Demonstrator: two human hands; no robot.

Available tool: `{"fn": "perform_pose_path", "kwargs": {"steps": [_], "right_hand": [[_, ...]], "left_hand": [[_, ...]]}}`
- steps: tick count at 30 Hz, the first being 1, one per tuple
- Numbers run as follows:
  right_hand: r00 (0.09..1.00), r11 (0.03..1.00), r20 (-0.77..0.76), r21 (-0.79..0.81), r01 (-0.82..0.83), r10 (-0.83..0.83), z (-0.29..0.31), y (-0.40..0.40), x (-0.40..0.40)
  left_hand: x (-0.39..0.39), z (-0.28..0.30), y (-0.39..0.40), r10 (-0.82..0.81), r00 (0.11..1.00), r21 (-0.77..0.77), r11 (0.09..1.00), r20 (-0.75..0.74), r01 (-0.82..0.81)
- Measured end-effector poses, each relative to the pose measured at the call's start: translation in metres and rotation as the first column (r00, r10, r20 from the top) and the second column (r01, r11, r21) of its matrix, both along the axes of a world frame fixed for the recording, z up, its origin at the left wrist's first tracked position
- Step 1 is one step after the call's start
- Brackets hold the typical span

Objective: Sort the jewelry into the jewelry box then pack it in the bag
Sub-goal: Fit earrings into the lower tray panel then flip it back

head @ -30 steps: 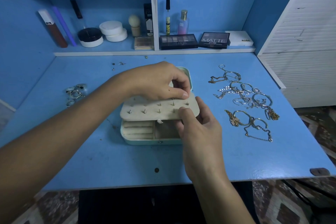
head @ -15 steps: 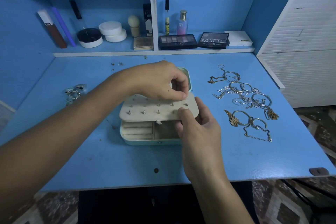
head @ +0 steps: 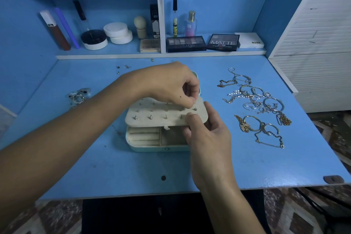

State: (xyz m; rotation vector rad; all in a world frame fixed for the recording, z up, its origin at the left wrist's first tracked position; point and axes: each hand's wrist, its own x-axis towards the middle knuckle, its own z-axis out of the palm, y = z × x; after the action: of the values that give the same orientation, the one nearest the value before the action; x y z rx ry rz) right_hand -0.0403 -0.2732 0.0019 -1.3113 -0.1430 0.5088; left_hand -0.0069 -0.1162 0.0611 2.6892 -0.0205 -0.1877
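A pale green jewelry box [head: 144, 147] lies open in the middle of the blue table. Its beige earring panel [head: 152, 119] is lifted over the compartments, with several stud earrings stuck through it. My right hand [head: 207, 138] grips the panel's right end, thumb on top. My left hand [head: 171, 85] reaches over the panel and pinches a small earring piece at the panel's far right. A heap of chains and bangles [head: 256, 104] lies to the right. Several rings [head: 78, 96] lie at the left, and loose studs [head: 123, 67] lie at the back. No bag is in view.
The back shelf [head: 159, 54] holds makeup palettes [head: 186, 43], jars [head: 117, 33], tubes and perfume bottles. A white slatted cabinet [head: 319, 53] stands at the right. The table's front edge [head: 133, 194] runs close to me.
Both hands stay at the panel's right end. My left fingertips have shifted slightly on the earring; nothing else on the table has moved.
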Motion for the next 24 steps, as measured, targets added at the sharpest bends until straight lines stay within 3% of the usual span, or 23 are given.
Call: {"fn": "perform_pose_path", "kwargs": {"steps": [14,24], "right_hand": [[0.998,1.0,-0.061,-0.004,-0.008,0.008,0.003,0.0,-0.002],[0.999,0.999,-0.029,0.036,-0.03,0.031,0.004,0.001,0.001]], "left_hand": [[0.003,-0.001,-0.002,-0.002,0.999,-0.016,1.0,-0.034,0.002],[-0.017,-0.004,0.026,0.123,0.988,-0.166,0.98,0.094,-0.106]]}}
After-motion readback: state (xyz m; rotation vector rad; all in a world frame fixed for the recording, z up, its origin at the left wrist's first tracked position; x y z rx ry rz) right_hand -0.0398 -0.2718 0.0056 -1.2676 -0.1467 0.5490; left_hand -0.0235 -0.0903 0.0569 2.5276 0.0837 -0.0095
